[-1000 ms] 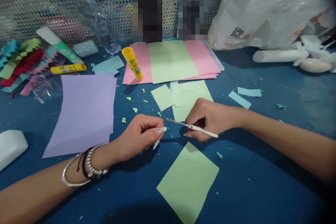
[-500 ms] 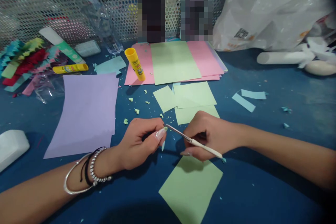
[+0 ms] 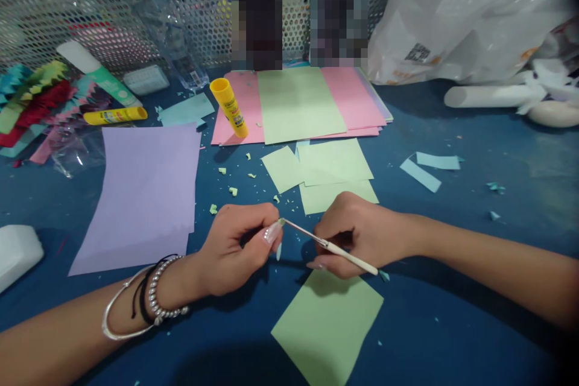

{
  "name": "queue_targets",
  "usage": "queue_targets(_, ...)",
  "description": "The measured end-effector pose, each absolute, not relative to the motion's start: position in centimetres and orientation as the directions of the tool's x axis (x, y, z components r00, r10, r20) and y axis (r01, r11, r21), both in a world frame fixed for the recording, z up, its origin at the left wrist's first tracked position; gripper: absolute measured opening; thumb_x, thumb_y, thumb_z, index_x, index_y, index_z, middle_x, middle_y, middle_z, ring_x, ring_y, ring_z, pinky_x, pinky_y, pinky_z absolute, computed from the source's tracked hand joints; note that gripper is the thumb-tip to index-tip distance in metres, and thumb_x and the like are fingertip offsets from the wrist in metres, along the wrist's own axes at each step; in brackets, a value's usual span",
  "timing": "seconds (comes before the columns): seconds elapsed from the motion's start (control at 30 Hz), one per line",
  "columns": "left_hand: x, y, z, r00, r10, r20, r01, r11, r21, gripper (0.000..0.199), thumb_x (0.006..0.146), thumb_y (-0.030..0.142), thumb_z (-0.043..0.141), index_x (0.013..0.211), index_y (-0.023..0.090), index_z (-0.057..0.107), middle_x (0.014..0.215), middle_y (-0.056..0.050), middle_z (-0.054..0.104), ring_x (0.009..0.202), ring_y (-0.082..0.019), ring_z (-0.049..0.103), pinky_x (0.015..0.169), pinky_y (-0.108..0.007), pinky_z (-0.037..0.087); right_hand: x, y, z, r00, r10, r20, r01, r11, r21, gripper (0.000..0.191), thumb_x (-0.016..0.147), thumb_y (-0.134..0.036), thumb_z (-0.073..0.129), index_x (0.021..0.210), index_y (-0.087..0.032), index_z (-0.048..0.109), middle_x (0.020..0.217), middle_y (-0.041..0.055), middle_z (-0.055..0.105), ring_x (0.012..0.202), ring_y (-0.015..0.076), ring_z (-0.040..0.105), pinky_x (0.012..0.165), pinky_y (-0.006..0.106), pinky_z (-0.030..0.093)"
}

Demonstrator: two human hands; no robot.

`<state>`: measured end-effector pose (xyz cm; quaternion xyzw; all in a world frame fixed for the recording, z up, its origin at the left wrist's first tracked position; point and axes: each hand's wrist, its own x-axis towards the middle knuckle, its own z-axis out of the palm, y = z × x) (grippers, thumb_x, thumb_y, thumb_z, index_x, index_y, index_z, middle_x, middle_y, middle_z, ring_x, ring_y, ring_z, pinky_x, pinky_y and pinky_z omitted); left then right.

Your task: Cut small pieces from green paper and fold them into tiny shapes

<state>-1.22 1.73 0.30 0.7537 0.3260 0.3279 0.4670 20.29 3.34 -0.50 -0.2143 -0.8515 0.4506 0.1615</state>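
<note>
Between thumb and index finger, my left hand [image 3: 244,244] pinches a tiny scrap of light green paper [image 3: 281,222]. My right hand [image 3: 355,235] is closed around a pair of scissors [image 3: 348,256] with whitish handles. Their blade tips point left and meet the green scrap at my left fingertips. Under and in front of my right hand lies a square of light green paper [image 3: 330,325], turned cornerwise. Small green snippets [image 3: 233,192] are scattered beyond my left hand, and several cut green pieces [image 3: 337,161] overlap beyond my right hand.
A purple sheet [image 3: 145,193] lies at left. One yellow glue stick [image 3: 230,108] stands before a stack of pink paper [image 3: 366,102]; another yellow glue stick [image 3: 115,115] lies left. Blue strips [image 3: 420,175] and a white plastic bag [image 3: 456,24] are at right. A perforated metal screen [image 3: 199,6] borders the back.
The scissor tips have moved slightly left and down, onto the scrap at my left fingertips, and the blades look closer together. The whole view has shifted a little.
</note>
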Motion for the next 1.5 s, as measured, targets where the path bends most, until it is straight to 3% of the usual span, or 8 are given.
queue_targets(0.2, -1.32, 1.63, 0.33, 0.573, 0.785, 0.234, 0.165, -0.391, 0.906, 0.027, 0.085, 0.015, 0.038, 0.06, 0.017, 0.047, 0.051, 0.003, 0.046, 0.044, -0.007, 0.04, 0.043, -0.02, 0.032, 20.34, 3.33, -0.75, -0.855, 0.503, 0.126, 0.199, 0.543, -0.816, 0.032, 0.079, -0.034, 0.053, 0.055, -0.013, 0.054, 0.044, -0.0055, 0.036, 0.042, 0.0044, 0.025, 0.041, 0.018, 0.023)
queue_targets(0.5, -0.7, 1.46, 0.82, 0.595, 0.664, 0.453, 0.041, -0.588, 0.808, 0.019, 0.073, 0.006, 0.041, 0.061, 0.018, 0.049, 0.046, 0.0, 0.054, 0.041, -0.01, 0.046, 0.042, -0.022, 0.035, 20.37, 2.8, -1.17, -0.881, 0.434, 0.189, 0.194, 0.695, -0.693, 0.028, 0.08, -0.034, 0.05, 0.061, -0.016, 0.057, 0.048, -0.0015, 0.05, 0.043, 0.0071, 0.04, 0.045, 0.02, 0.03)
queue_targets(0.8, -0.48, 1.03, 0.93, 0.639, 0.607, 0.471, 0.106, -0.677, 0.728, 0.018, 0.066, 0.007, 0.039, 0.055, 0.02, 0.044, 0.041, 0.0, 0.054, 0.038, -0.012, 0.048, 0.04, -0.024, 0.035, 20.23, 2.61, -1.17, -0.889, 0.397, 0.228, 0.174, 0.754, -0.633, 0.03, 0.081, -0.035, 0.047, 0.058, -0.017, 0.053, 0.046, -0.0016, 0.048, 0.043, 0.0088, 0.039, 0.045, 0.022, 0.031)
queue_targets(1.5, -0.42, 1.11, 1.11, 0.651, 0.665, 0.366, 0.17, -0.597, 0.784, 0.018, 0.065, 0.011, 0.038, 0.051, 0.022, 0.039, 0.04, 0.0, 0.054, 0.036, -0.013, 0.047, 0.039, -0.026, 0.035, 20.28, 2.49, -1.25, -0.89, 0.403, 0.213, 0.206, 0.772, -0.601, 0.026, 0.08, -0.031, 0.047, 0.057, -0.019, 0.049, 0.045, -0.0024, 0.046, 0.042, 0.009, 0.04, 0.044, 0.022, 0.029)
